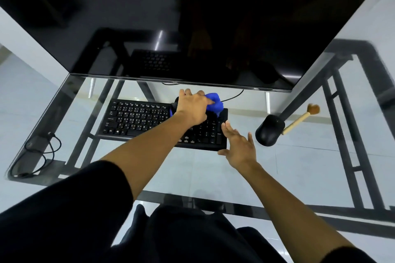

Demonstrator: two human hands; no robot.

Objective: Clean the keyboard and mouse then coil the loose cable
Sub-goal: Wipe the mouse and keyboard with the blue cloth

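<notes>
A black keyboard (136, 117) lies on the glass desk (192, 177) below the monitor. My left hand (192, 107) reaches across its upper right part and grips a lump of blue cleaning gel (214, 103) against the keys. Beside the keyboard's right end, my right hand (239, 145) has its fingers spread, and the thumb touches the keyboard's front right corner. A black mouse (269, 130) sits to the right of the keyboard. The loose black cable (40, 156) lies in loops at the desk's left edge.
A large dark monitor (192, 28) stands over the back of the desk. A wooden-handled brush (301, 119) lies just right of the mouse. A thin cable (233, 96) runs behind the keyboard. The desk's black metal frame shows through the glass.
</notes>
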